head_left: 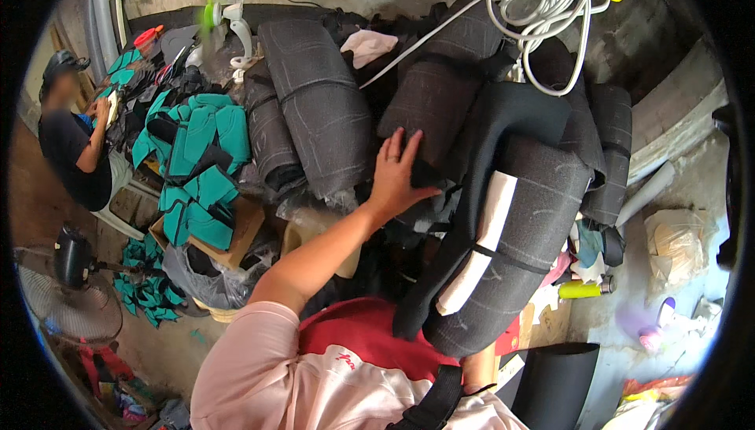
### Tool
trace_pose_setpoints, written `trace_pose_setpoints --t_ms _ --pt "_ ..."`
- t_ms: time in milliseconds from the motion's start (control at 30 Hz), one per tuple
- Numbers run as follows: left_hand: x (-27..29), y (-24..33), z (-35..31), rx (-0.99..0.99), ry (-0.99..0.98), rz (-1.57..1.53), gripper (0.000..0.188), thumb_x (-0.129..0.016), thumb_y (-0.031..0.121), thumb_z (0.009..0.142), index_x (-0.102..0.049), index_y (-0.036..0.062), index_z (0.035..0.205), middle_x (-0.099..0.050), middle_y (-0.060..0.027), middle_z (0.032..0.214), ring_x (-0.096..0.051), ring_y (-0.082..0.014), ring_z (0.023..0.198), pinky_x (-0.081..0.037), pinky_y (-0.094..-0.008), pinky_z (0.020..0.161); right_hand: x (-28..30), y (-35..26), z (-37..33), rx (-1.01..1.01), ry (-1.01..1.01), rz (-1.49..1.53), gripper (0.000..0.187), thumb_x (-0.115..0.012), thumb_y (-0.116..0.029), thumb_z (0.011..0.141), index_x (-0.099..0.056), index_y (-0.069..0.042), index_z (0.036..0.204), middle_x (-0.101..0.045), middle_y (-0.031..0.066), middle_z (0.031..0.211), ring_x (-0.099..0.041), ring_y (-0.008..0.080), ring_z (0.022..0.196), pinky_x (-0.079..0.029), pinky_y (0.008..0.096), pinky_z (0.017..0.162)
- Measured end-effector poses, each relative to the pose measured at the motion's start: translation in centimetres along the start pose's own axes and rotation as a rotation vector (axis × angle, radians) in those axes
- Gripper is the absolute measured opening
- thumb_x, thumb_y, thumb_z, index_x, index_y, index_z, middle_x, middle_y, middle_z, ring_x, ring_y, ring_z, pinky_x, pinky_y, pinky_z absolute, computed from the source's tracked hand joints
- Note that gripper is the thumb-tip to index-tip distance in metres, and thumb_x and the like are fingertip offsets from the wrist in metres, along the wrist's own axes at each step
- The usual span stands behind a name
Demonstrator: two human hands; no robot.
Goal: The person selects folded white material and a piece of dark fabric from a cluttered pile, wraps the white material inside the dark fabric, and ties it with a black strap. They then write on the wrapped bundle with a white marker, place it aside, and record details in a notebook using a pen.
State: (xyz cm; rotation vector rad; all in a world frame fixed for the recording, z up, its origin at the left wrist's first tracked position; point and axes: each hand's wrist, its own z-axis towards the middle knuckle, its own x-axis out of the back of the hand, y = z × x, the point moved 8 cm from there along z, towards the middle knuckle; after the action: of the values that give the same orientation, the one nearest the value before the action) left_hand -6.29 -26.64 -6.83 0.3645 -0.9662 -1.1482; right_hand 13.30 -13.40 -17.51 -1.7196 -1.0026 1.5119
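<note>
My left hand (pixel 397 174) reaches forward with its fingers spread and nothing in it. Its fingertips are at the near end of a dark grey fabric roll (pixel 432 99); I cannot tell whether they press on it. Against my chest leans a large dark grey roll (pixel 535 217), tied with a black band. A narrow white roll (pixel 487 233) is tucked under that band, and a folded black foam sheet (pixel 480 147) lies along its left side. My right forearm goes down behind the large roll, which hides my right hand.
More tied rolls (pixel 318 99) lie on the heap ahead. Green cut pieces (pixel 200 135) are piled at left, above a cardboard box (pixel 248 229). A coiled white cable (pixel 550 21) hangs at upper right. A fan (pixel 71 300) stands lower left; a person (pixel 75 139) sits beyond it.
</note>
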Motion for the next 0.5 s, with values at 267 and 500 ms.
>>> trace_pose_setpoints --t_ms 267,500 --pt "-3.6 0.0 -0.4 -0.137 0.099 0.251 0.096 -0.076 0.034 0.062 -0.03 0.0141 0.143 -0.036 -0.0182 0.137 -0.033 -0.0361 0.124 -0.025 -0.0484 0.104 -7.3 -6.4 3.5 0.289 -0.184 -0.196 0.118 -0.087 -0.024 0.039 -0.032 0.003 0.14 -0.046 0.0164 0.135 -0.042 0.0297 0.127 -0.029 0.0397 0.107" --pt "-4.3 1.7 0.5 -0.302 0.151 0.182 0.075 -0.06 0.044 0.081 -0.033 0.0097 0.142 -0.035 -0.0158 0.143 -0.026 -0.0343 0.136 -0.018 -0.0481 0.111 -21.8 -14.0 17.3 0.031 -0.149 -0.365 0.094 -0.078 -0.042 0.061 -0.041 0.008 0.131 -0.047 0.0228 0.131 -0.051 0.0297 0.116 -0.04 0.039 0.096"
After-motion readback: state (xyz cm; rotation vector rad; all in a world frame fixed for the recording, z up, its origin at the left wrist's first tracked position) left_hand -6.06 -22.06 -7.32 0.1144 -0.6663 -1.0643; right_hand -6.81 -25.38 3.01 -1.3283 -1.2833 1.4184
